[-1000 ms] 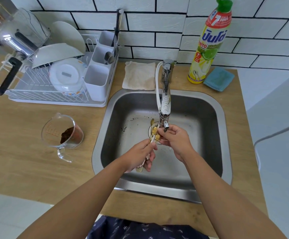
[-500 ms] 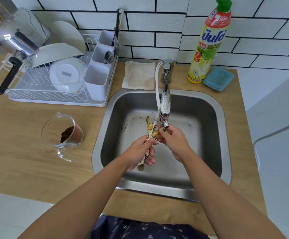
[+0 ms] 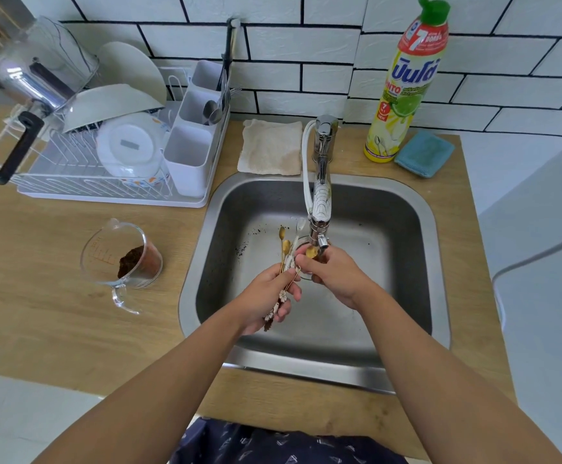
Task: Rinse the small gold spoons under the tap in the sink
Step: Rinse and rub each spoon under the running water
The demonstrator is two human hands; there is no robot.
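Careful: your left hand point(image 3: 266, 293) grips the gold spoons point(image 3: 284, 249) over the sink point(image 3: 417, 209); your right hand point(image 3: 333, 276) seemingly pinches one under the tap point(image 3: 319, 209). Wet handles could slip toward the drain.

A wall of white tiles point(image 3: 306, 45) with dark grout rises behind a wooden countertop point(image 3: 38, 313). Pale floor point(image 3: 4, 413) shows beyond the countertop's front left corner. Soft, even light.

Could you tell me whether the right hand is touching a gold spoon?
Touching: the head view shows the right hand pinching a gold spoon bowl beneath the tap.
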